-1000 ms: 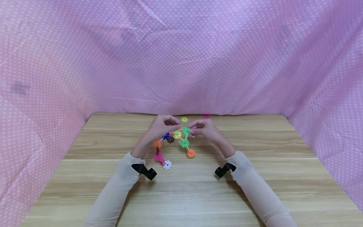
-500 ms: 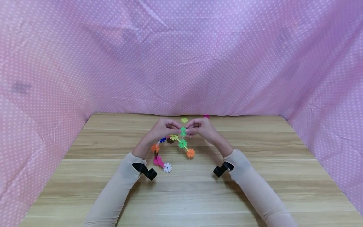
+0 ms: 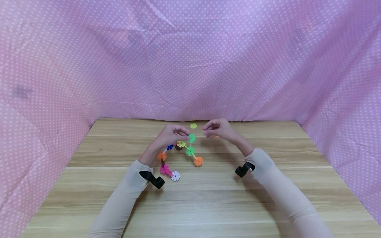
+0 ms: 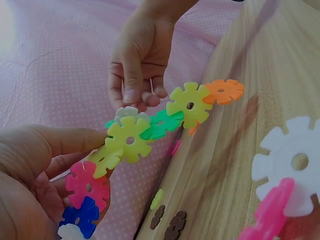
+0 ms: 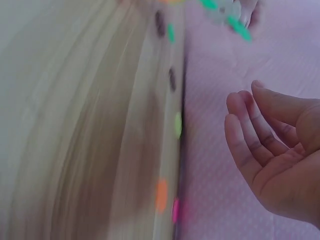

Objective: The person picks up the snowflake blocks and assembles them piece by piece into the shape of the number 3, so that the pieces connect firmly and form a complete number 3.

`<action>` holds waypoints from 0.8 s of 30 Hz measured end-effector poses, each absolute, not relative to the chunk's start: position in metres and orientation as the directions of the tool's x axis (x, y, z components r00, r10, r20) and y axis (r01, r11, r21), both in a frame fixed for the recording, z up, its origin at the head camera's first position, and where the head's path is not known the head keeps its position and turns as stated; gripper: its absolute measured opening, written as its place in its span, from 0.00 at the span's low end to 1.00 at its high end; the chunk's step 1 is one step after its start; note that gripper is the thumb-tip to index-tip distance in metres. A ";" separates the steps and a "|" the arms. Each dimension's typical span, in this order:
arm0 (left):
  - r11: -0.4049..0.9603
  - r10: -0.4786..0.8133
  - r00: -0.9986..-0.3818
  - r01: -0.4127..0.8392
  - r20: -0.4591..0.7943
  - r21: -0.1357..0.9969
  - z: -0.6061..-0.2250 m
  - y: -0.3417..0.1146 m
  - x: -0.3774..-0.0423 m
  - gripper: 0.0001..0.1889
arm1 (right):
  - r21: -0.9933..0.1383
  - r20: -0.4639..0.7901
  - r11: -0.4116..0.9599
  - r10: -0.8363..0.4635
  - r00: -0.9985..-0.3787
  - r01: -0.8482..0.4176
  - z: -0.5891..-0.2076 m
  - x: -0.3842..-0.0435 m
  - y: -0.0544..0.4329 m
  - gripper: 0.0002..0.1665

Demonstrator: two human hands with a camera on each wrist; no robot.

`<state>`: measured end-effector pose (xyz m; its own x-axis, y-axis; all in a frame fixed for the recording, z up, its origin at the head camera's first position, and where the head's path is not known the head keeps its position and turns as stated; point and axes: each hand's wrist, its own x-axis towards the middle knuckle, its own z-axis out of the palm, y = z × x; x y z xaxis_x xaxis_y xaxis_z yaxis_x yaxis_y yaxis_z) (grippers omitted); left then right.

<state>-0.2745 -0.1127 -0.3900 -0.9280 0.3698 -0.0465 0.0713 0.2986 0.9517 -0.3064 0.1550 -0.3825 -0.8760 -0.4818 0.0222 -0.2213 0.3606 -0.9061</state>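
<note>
Draped far, left and right: pink dotted cloth (image 3: 190, 66). Set before it: wooden table (image 3: 208, 205), meeting cloth all along far edge; liable to lose small pieces there if brushed by fingers.

Next, chain of slotted discs (image 3: 181, 144), mid-scene, arching under the left hand, bending near-left to an end and near-right to another. Contact with table: can't tell. Gripped at one spot only, so prone to swing, sag or twist; could work apart at any shallow joint.

Left hand (image 3: 171, 136), left of middle: narrow pinch on chain, thumb and fingertips at or just beside upper green disc (image 3: 191, 138). Slot depth there unreadable; might pop out if pressed off-angle. Too hard a squeeze could bend petals; too light, could drop everything.

Right hand (image 3: 221, 130), right side, apart from chain: fingers loosely curved, half wide, nothing visible in grasp. Low sweep from there could knock loose orange disc (image 3: 217, 136) below.

Left wrist camera (image 3: 151, 180): just beside white disc (image 3: 175, 176) at near-left chain end; risk of snagging on inward wrist turn.

Smallest: loose yellow disc (image 3: 193, 126) and loose pink disc (image 5: 175, 210), both by far edge, easiest to lose; loose brown disc (image 3: 178, 147) beneath chain, easily dragged along or mistaken for part of chain.
</note>
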 end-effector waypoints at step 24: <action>0.300 0.304 -0.950 0.022 -0.074 0.954 -0.401 -0.104 -0.276 0.09 | -0.757 -0.137 0.623 -0.444 -0.886 -0.195 -0.415 -0.341 0.213 0.21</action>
